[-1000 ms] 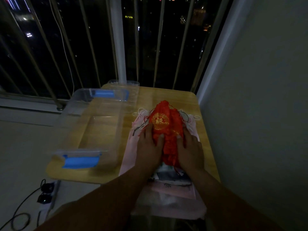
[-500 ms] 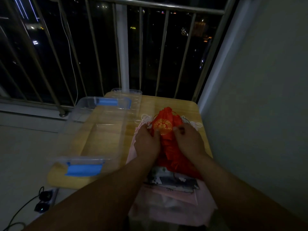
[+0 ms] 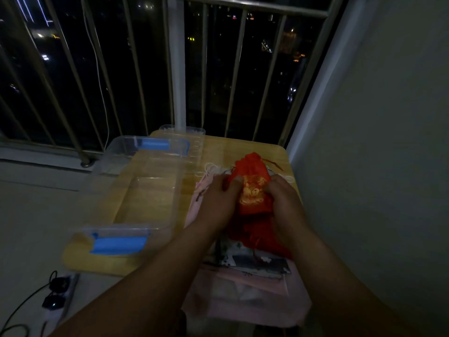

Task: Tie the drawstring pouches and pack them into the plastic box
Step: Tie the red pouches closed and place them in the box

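Two hands: flat press becomes pinch on red pouch [image 3: 252, 190].
Curled fingers [image 3: 234, 184] of left hand [image 3: 217, 205] and right hand [image 3: 285, 205] bunch it right of the plastic box [image 3: 148, 198], atop the pile [image 3: 243, 297]; tying looks next.

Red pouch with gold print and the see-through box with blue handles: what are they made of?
Red pouch with gold print: probably thin soft fabric with a slight sheen; it crumples into folds. See-through box with blue handles: clear, rigid, glossy plastic; the tabletop shows through it.
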`<state>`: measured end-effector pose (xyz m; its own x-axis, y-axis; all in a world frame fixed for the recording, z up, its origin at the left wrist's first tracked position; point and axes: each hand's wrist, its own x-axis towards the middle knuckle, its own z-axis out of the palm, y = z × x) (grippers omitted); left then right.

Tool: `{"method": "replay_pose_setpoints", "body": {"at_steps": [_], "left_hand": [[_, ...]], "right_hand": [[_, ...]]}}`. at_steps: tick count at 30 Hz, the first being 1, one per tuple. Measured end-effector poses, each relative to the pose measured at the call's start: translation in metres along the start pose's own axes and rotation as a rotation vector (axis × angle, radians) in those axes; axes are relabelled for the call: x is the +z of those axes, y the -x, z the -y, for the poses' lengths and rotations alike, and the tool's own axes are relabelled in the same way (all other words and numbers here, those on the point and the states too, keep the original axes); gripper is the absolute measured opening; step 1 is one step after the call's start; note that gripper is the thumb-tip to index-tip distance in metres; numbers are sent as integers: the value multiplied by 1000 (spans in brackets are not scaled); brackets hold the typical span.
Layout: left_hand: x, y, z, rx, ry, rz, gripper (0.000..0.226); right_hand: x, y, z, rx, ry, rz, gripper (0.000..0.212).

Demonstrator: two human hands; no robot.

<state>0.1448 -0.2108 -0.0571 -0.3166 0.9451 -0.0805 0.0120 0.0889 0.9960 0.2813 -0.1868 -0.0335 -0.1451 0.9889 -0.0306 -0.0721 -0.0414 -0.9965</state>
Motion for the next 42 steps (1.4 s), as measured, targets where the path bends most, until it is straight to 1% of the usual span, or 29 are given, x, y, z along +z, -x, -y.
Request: {"method": "replay_pose_setpoints", "body": {"at_steps": [1,2,3,5,7,8,11,14,16,18,20,21,25,29,31,34,36,38,42], "left_hand": [[-1,4,-2,-44,64,54,48],[-3,8,-5,-67,125,101,48],[-4,13,-6,-65,160,130,40],[-8,20,-5,-31,177,132,24],[-11,29,-2,22,126,109,23],[-11,31,1,48,81,108,23],[-10,35,-2,82,8,172,25],[-12,40,-6,91,59,212,26],[-16,43,0,55,140,195,20],[-17,44,7,29,199,123,19],[-17,42,15,17,211,39,19],[-17,41,18,9,210,13,19],[-17,40,35,-40,205,4,24],[-13,35,37,-75,244,-16,26],[-9,31,32,-103,304,-43,27],[-6,25,31,-158,454,-64,31],[-5,22,32,-222,559,-87,34],[-4,21,32,-265,659,-104,36],[0,25,31,-261,691,-149,43]], "right_hand": [[0,7,0,16,-73,19,39],[-1,12,0,31,-109,27,43],[-2,17,-2,43,-114,31,42],[-7,24,-9,39,-37,37,30],[-12,34,-12,16,58,70,15],[-14,36,-14,3,104,82,12],[-14,38,-14,-21,159,135,25],[-11,35,-13,-59,211,84,17],[-10,32,-12,-96,305,82,14],[-9,32,-8,-105,357,147,15],[-8,34,-5,-55,279,200,14],[-7,35,-6,-21,214,199,14],[-9,34,-17,5,124,52,20],[-11,31,-25,88,30,22,20],[-14,25,-26,132,-82,15,19],[-22,14,-29,197,-280,-39,23],[-29,8,-30,250,-345,-61,26],[-35,6,-31,288,-406,-77,24],[-37,11,-35,325,-525,-100,23]]}}
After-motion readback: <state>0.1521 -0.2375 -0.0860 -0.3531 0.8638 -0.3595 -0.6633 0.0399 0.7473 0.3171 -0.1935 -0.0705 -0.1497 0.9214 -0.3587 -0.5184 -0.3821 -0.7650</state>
